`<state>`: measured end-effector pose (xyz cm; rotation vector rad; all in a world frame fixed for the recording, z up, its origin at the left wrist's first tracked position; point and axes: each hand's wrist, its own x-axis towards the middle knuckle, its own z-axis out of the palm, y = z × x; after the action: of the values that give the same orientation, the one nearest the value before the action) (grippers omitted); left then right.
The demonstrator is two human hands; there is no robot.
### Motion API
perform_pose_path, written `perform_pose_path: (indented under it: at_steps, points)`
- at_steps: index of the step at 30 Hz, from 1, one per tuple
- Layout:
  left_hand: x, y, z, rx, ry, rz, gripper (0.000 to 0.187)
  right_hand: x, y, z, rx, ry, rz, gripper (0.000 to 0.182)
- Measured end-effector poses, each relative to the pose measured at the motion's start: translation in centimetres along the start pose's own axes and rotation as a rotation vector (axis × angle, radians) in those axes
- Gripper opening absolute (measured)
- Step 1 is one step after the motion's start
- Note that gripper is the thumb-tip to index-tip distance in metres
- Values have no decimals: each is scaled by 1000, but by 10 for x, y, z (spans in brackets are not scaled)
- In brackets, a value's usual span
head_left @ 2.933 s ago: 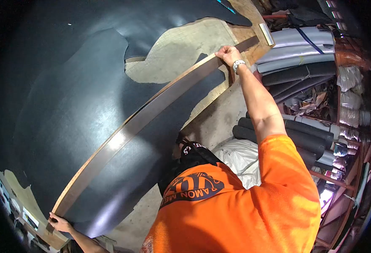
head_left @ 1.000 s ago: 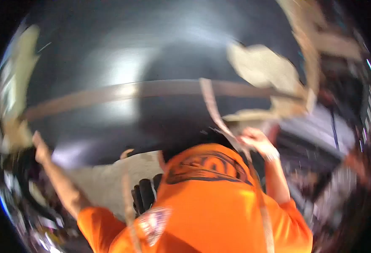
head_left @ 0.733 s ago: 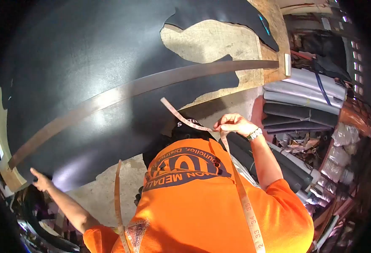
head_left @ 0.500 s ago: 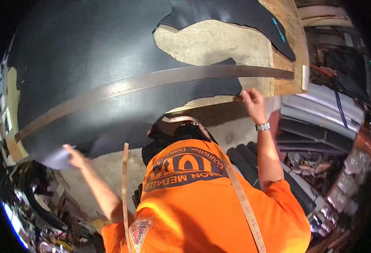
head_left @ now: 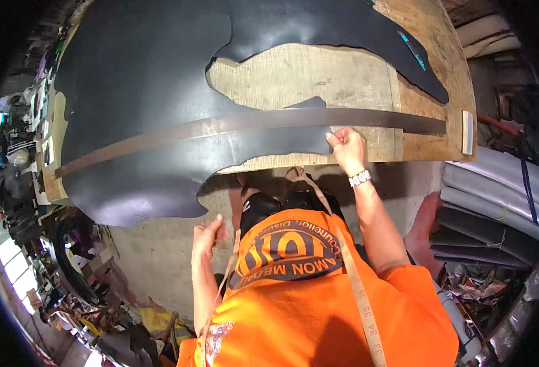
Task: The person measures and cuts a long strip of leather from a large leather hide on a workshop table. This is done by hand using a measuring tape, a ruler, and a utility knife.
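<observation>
A large black leather hide (head_left: 147, 67) with ragged edges covers much of the table. Across it lies a long metal straightedge (head_left: 245, 125), its right end passing over bare wood. My right hand (head_left: 348, 150) is closed in a pinch on the edge of a leather tongue, just below the straightedge. Off the table, in front of my body, my left hand (head_left: 210, 234) is curled with the thumb up; I see nothing in it. The hide's near flap (head_left: 141, 205) hangs over the table's front edge, close to that hand but apart from it.
The wooden table (head_left: 431, 144) has a pale strip (head_left: 467, 132) at its right corner. A teal cutter-like tool (head_left: 412, 51) lies on the far leather. Rolled sheets (head_left: 490, 189) are stacked at right, with scraps below. A tape measure (head_left: 367, 318) hangs round my neck.
My left hand has come off the hide's left front flap and moved right, toward my body. My right hand has moved slightly left and now pinches the leather edge. The view has shifted.
</observation>
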<state>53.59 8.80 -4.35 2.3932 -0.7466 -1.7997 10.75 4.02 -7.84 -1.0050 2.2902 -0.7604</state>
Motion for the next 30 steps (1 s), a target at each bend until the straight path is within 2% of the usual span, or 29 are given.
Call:
perform_pose_path:
  at_steps: [2,3,4,5,6,8,14,24,30]
  points:
    - [-1,22,2,66,63,455,37,-2,-1,1,17,1,27,28]
    - [9,48,15,28,248,697,34,-4,4,6,13,41,11,25]
    - [10,89,23,88,343,858,32,-5,2,7,18,48,20,25]
    - [15,125,34,289,495,1060,47,-6,-2,6,24,59,29,25]
    - [30,157,41,559,659,1392,74,-9,-4,7,28,71,43,24]
    - [56,195,51,786,496,1499,87,-8,3,11,27,96,-3,25]
    - [74,187,60,766,502,1444,87,-11,2,9,-12,121,-23,25]
    - [83,196,57,815,516,1513,90,-15,1,27,-85,269,-60,24]
    - [87,196,57,811,527,1537,90,-14,-2,25,-65,253,-19,25]
